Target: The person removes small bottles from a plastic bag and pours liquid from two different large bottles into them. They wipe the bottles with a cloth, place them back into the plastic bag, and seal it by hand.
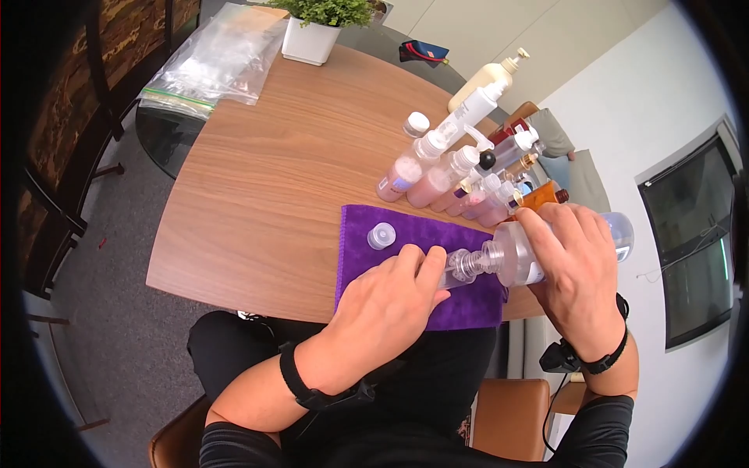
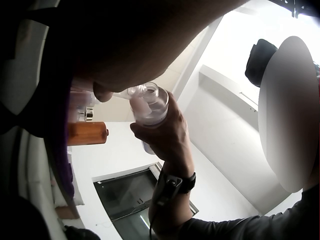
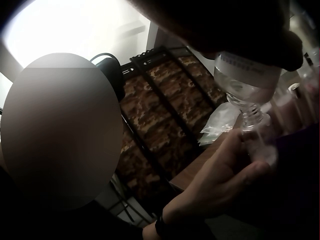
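Observation:
In the head view my left hand (image 1: 386, 296) grips a small clear bottle (image 1: 459, 273) over a purple towel (image 1: 417, 226). My right hand (image 1: 573, 253) is wrapped round a larger clear bottle (image 1: 513, 253), tipped so that its threaded mouth meets the small bottle's mouth. The right wrist view shows the larger bottle (image 3: 245, 82) neck down over the small bottle (image 3: 260, 145), which my left fingers and thumb hold from below. A translucent cap (image 1: 381, 235) sits on the towel, left of the hands.
Several pink-filled bottles (image 1: 431, 186) and pump bottles (image 1: 472, 105) stand behind the towel, with an orange bottle (image 1: 540, 195) close to my right hand. Farther back are a potted plant (image 1: 310, 40) and clear zip bags (image 1: 222, 62) on the wooden table (image 1: 234, 195).

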The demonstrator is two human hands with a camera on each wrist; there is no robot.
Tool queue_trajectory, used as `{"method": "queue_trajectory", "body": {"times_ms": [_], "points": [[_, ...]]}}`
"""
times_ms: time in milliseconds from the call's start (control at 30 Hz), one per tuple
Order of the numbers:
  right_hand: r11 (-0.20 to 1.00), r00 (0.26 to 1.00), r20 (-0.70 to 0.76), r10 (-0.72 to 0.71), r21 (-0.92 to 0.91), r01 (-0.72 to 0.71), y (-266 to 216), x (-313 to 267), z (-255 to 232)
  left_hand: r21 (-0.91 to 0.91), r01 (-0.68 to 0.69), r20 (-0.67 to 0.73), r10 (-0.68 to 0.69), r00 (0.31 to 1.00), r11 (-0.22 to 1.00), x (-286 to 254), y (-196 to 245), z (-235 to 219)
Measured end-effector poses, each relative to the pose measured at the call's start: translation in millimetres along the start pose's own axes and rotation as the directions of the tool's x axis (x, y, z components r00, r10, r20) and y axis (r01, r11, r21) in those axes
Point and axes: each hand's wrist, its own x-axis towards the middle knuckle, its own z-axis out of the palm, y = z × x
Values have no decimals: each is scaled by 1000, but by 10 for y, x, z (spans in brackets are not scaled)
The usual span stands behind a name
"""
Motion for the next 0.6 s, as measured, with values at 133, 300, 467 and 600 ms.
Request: {"method": "queue_trajectory", "body": {"times_ms": [133, 300, 467, 600], "points": [[1000, 1000, 16, -3, -7, 4, -4, 18, -20, -2, 0, -9, 0, 1000, 1000, 0, 0, 2], [1000, 999, 38, -18, -13, 19, -16, 62, -65, -11, 2, -18, -2, 1000, 1000, 2, 1, 2], [999, 998, 56, -29, -22, 30, -17, 93, -90, -14, 5, -21, -5, 1000, 1000, 2, 4, -7], [998, 997, 73, -33, -42, 36, -29, 118, -112, -9, 2, -20, -2, 1000, 1000, -1, -4, -2]]}}
